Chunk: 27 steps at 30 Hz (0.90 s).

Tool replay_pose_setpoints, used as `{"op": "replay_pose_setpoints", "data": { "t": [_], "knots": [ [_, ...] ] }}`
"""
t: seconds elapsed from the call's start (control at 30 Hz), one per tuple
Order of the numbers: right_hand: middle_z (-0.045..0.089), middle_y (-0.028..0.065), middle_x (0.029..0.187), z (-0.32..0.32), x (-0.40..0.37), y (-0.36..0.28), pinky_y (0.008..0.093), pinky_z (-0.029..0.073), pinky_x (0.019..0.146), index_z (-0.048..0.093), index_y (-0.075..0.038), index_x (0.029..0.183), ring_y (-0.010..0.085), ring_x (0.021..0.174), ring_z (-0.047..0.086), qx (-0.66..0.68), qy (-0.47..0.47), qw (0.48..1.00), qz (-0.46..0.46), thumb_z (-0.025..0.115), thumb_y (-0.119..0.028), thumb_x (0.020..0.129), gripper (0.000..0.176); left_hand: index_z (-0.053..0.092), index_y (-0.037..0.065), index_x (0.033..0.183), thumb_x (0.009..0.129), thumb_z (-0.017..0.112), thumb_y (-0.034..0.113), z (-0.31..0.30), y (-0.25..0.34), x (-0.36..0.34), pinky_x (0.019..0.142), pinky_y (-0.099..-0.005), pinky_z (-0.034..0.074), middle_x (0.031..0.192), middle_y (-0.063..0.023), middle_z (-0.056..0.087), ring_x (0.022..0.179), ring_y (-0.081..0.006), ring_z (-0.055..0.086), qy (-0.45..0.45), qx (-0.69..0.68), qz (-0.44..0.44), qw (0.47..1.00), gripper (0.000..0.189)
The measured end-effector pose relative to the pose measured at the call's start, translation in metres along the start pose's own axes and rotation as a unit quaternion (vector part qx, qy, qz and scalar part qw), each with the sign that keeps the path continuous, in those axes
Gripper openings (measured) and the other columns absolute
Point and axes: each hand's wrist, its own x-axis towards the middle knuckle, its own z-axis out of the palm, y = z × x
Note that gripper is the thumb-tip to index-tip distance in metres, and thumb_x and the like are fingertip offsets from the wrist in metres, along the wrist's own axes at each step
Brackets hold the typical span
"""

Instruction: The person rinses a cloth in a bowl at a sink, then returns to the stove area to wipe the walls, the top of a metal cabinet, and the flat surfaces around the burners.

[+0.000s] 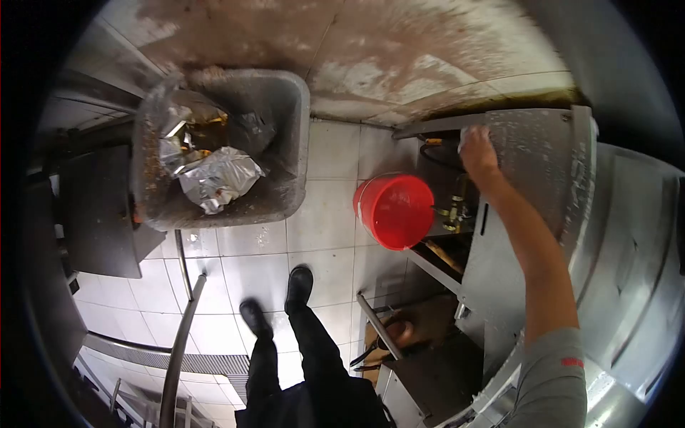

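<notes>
The right hand (478, 155), above and right of the red bucket (394, 211), presses a pale cloth (469, 133) to the steel panel (531, 139), fingers clenched around it. This looks like wiping. A next stroke calls for firm, even pressure. The left hand is out of view.

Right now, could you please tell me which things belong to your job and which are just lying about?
In hand: right hand on the steel panel.
Lying about: red bucket, grey bin, foil inside it.
</notes>
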Motion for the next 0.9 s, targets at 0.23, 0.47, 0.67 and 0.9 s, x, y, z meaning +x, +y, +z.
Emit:
{"op": "replay_pose_setpoints", "data": {
  "t": [0.23, 0.47, 0.67, 0.9],
  "knots": [
    [0.058, 0.0206, 0.100, -0.103, -0.163, -0.084, 0.0467, 0.049, 0.078, 0.057, -0.002, 0.108, 0.0401, 0.094, 0.057, 0.682, 0.298, 0.666, 0.041, 0.054, -0.012, 0.083, 0.028, 0.035, 0.018, 0.143, 0.087, 0.062, 0.006, 0.087, 0.224, -0.010, 0.089, -0.0343, 0.049, 0.135, -0.0129, 0.047, 0.116, -0.0220, 0.052, -0.439, -0.711, -0.161, 0.525, 0.063],
    [0.065, 0.0165, 0.095, -0.219, -0.380, -0.095, 0.0370, 0.051, 0.079, 0.055, -0.007, 0.110, 0.0364, 0.089, 0.064, 0.899, 0.247, 0.338, 0.131, 0.062, 0.004, 0.073, 0.039, 0.048, 0.010, 0.131, 0.082, 0.066, 0.005, 0.031, 0.192, -0.038, 0.088, -0.0336, 0.049, 0.126, -0.0121, 0.053, 0.112, -0.0260, 0.055, -0.399, -0.678, 0.133, 0.603, 0.053],
    [0.058, 0.0166, 0.115, -0.212, -0.534, -0.128, 0.0409, 0.044, 0.095, 0.055, -0.007, 0.117, 0.0364, 0.109, 0.054, 0.868, 0.301, 0.311, 0.242, 0.060, 0.006, 0.067, 0.051, 0.057, 0.005, 0.111, 0.076, 0.067, -0.002, -0.080, 0.177, -0.087, 0.081, -0.0317, 0.049, 0.111, -0.0114, 0.061, 0.103, -0.0247, 0.059, -0.397, -0.643, 0.307, 0.579, 0.037],
    [0.061, 0.0166, 0.110, -0.131, -0.719, -0.137, 0.0472, 0.043, 0.090, 0.057, -0.009, 0.117, 0.0353, 0.103, 0.056, 0.683, 0.158, 0.434, 0.565, 0.055, -0.005, 0.073, 0.044, 0.058, 0.011, 0.121, 0.080, 0.066, 0.005, -0.198, 0.196, -0.146, 0.077, -0.0339, 0.047, 0.115, -0.0069, 0.060, 0.098, -0.0197, 0.058, -0.431, -0.629, 0.416, 0.496, 0.043]
  ]
}}
